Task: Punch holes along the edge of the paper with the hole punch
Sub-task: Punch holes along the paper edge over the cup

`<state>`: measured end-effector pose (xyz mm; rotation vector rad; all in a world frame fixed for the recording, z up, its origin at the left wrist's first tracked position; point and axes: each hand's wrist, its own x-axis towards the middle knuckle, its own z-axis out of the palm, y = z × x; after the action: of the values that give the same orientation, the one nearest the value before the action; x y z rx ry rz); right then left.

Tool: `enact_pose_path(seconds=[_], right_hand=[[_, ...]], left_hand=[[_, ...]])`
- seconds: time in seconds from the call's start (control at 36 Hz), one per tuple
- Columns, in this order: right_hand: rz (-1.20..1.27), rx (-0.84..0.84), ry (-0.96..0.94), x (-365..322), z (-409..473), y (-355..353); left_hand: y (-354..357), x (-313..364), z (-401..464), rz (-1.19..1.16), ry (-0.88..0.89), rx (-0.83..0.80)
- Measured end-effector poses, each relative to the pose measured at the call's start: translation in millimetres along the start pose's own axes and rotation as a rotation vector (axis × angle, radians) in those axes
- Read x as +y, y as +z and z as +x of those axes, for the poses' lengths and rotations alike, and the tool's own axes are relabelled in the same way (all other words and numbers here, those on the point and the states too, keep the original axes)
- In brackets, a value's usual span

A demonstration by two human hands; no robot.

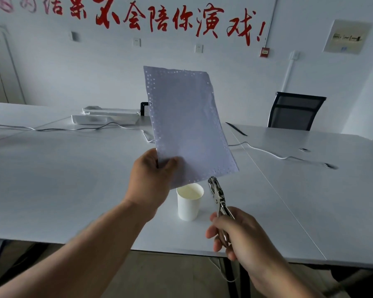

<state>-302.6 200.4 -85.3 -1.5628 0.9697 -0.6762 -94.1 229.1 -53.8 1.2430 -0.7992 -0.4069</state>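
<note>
**Sheet held up over the cup, punch just below its edge**

The white paper cup stands upright near the front edge of the white table, and everything else sits around it. Straight above the cup, the person's left hand pinches the lower left corner of the paper, thumb on the near face and fingers behind, holding the sheet nearly upright and leaning a little to the left. Small round holes run in rows along all four edges of the sheet that I can see, thickest along the left side and the bottom.

To the right of the cup, the right hand is wrapped around the handles of the metal hole punch. The punch points up and away from the person, its head just under the bottom edge of the paper and above the cup's right rim. Whether the head touches the sheet I cannot tell; it looks just beside it. How far the handles are squeezed is hidden by the fingers.

Well behind the cup, at the far side of the table, lie white trays with a thin white cable trailing past them. Beyond the cup to the right, a black mesh chair stands at the far edge of the table. The wall behind carries large red painted characters.
</note>
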Motion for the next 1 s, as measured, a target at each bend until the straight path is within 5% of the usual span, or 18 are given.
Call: enact_pose_path(seconds=[1.0], right_hand=[[-0.104, 0.082, -0.117, 7.4, 26.0, 23.2]], left_hand=[[3.0, -14.0, -6.6, -0.011, -0.102, -0.022]])
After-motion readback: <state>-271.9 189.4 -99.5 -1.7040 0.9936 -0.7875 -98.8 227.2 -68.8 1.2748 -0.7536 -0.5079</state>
